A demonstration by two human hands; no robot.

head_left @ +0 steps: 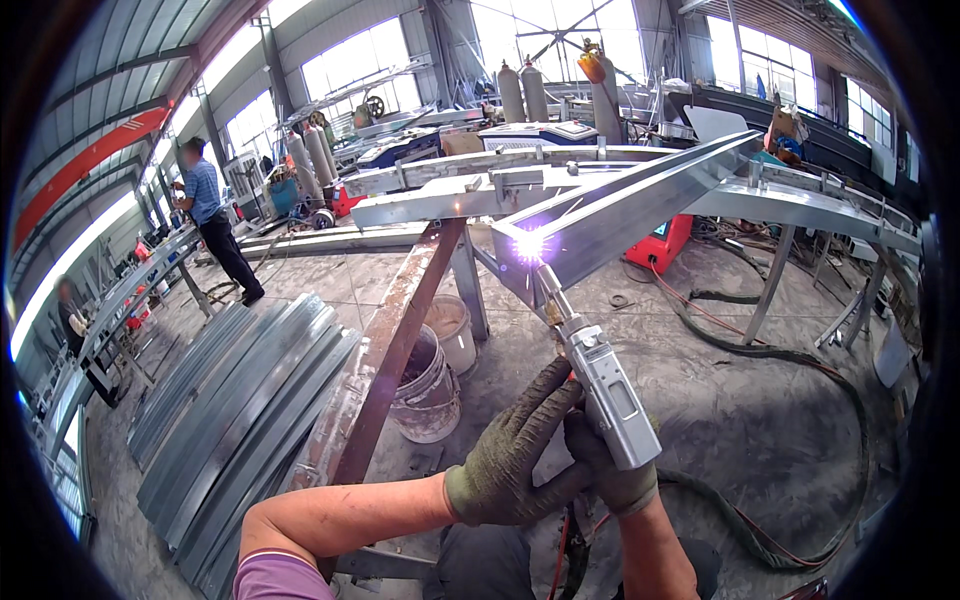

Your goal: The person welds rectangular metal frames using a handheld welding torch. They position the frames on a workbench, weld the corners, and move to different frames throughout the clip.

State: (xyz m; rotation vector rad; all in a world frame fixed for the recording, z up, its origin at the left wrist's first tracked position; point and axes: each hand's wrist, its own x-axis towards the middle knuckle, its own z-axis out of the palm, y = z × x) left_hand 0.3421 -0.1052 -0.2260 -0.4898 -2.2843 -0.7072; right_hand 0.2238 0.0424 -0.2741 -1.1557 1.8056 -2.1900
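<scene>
My right hand, in a dark green work glove, is wrapped around the handle of a silver welding gun, whose body partly hides the fingers. My left hand, gloved alike, is closed against the gun's left side and touches the right hand. From the gun's copper-coloured nozzle end, the tip reaches a bright violet-white welding spark. The spark burns at the near end of a shiny metal channel beam, which slants away to the right. Glare hides the seam itself.
A rusty steel beam runs beside two buckets. Metal strips lie stacked on the floor at left. A thick hose curves across the right floor from near a red machine. A person stands back left; gas cylinders stand behind.
</scene>
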